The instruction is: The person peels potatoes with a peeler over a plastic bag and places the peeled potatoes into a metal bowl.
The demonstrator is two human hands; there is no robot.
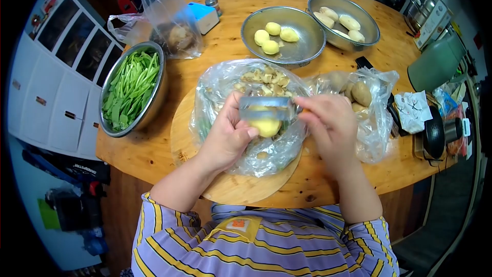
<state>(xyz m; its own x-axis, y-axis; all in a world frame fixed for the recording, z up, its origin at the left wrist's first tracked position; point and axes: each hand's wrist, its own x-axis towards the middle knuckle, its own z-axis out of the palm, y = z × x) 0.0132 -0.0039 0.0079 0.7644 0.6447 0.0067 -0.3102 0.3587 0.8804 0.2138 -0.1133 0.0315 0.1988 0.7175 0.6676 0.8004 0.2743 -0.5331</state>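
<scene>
My left hand (228,136) is closed around a yellow peeled potato (264,125), held over a clear plastic bag (218,79). In my right hand (330,125) is a knife (266,103) with a short, wide blade, smeared by motion. Its blade lies across the top of the potato and hides part of it. Potato peelings (265,78) lie in the bag below. Beneath the bag is a round wooden board (230,192).
A colander (313,46) holds several yellow peeled potatoes; a second colander (375,36) holds several paler ones. Green leafy vegetables fill a metal bowl (119,132) at left. Unpeeled potatoes (360,93) sit in a plastic bag (373,146) at right. A green pitcher (433,64) stands beyond.
</scene>
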